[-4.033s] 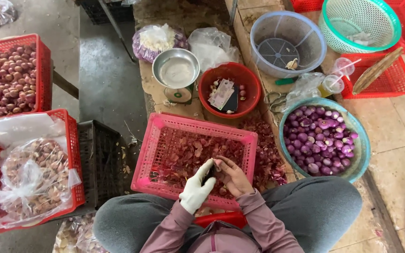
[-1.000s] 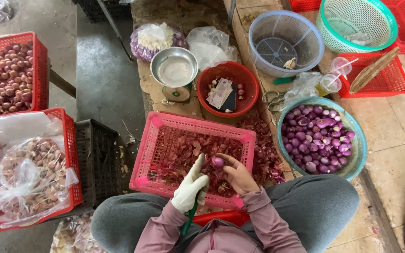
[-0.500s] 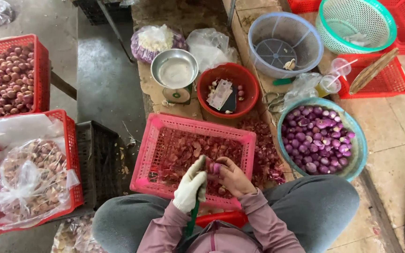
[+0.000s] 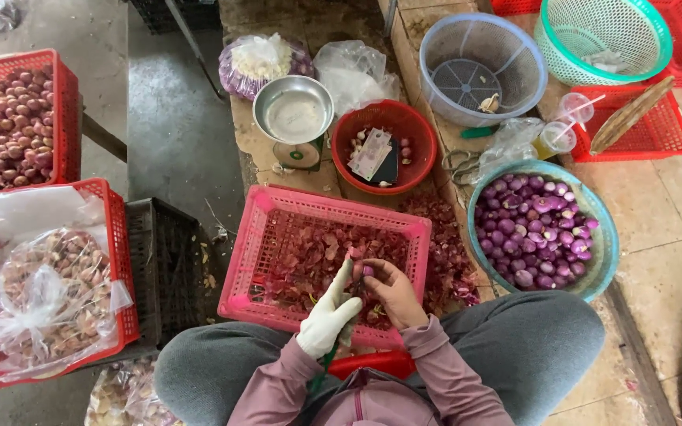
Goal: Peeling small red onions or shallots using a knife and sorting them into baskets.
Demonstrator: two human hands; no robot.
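**Shallot held over the peel basket**

The shallot (image 4: 368, 270) sits pinched in the bare right hand (image 4: 392, 292), grip closed around it. The gloved left hand (image 4: 329, 315) meets it, its grip holding a small tool, details unclear. Both work above the pink basket (image 4: 256, 237), which catches skins; peeled bulbs fill the teal bowl (image 4: 603, 229).

clear plastic bags (image 4: 41, 308) in left crate | more (image 4: 353, 71) behind scale
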